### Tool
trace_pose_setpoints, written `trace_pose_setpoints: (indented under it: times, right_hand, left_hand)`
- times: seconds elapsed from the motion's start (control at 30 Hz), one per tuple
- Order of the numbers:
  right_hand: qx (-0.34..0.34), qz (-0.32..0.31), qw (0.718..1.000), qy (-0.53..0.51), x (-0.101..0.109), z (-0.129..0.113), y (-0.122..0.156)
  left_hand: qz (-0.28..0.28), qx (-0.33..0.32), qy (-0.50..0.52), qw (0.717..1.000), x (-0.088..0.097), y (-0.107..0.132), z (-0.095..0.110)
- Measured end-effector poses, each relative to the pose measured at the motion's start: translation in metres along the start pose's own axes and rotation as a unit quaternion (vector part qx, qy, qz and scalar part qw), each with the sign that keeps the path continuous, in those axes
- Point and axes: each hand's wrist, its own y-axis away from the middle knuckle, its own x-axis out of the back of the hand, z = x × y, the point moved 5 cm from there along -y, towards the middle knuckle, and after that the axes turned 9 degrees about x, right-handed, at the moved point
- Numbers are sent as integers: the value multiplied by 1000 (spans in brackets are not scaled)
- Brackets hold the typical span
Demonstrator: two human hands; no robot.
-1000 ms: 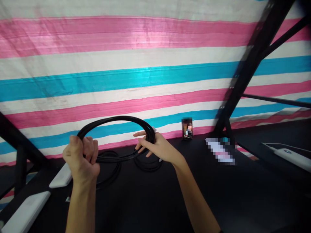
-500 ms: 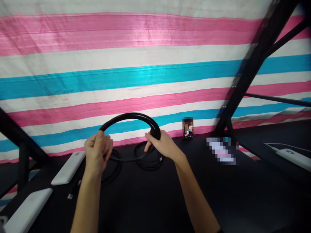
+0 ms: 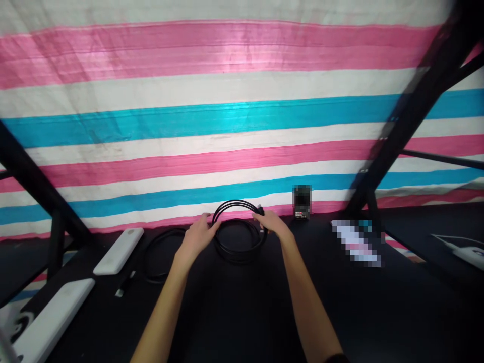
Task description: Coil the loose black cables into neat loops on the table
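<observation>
A coil of black cable (image 3: pixel 238 248) is tilted, its lower side on the black table (image 3: pixel 234 312) near the striped wall and its top lifted. My left hand (image 3: pixel 197 236) pinches the coil's left side between thumb and fingers. My right hand (image 3: pixel 273 223) is closed on the coil's right side, where a plug end (image 3: pixel 260 207) sticks up. Both arms are stretched far forward. A second loose black cable (image 3: pixel 159 257) lies on the table just left of my left hand, with a connector (image 3: pixel 121 291) at its near end.
Two flat white devices (image 3: pixel 119 250) (image 3: pixel 53 317) lie at the left. A small black device (image 3: pixel 302 202) stands against the striped tarp wall (image 3: pixel 227 116). A blurred-out item (image 3: pixel 357 243) lies to the right. Black frame struts (image 3: pixel 408 121) (image 3: pixel 34 186) slant on both sides.
Both hands have carried the coil away from me and down to the back of the table. The coil now looks smaller and rests on the surface.
</observation>
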Motion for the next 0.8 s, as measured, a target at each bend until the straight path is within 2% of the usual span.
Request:
trace_pose_setpoints:
  times: [0.2,0.3,0.37,0.5,0.6,0.7,0.8]
  right_hand:
    - [-48,-74,996,-9,-36,17,-12]
    - [-64,-87,994,8,-48,24,-16]
    - [-63,-85,994,23,-52,25,-17]
    - [-65,-69,993,68,-47,24,-16]
    - [-65,-57,991,101,-39,19,-13]
    - [-44,-52,990,125,-30,11,-9]
    - [-4,-37,989,144,-21,0,-6]
  left_hand:
    - [-22,2,3,1000,29,-5,-13]
    - [-26,30,-24,999,39,-12,-28]
    - [-49,61,-78,994,41,-16,-42]
    - [-146,148,-195,959,34,-22,-75]
    - [-185,208,-237,931,26,-25,-93]
    - [-201,240,-264,912,14,-28,-100]
    - [-214,250,-281,902,-2,-30,-98]
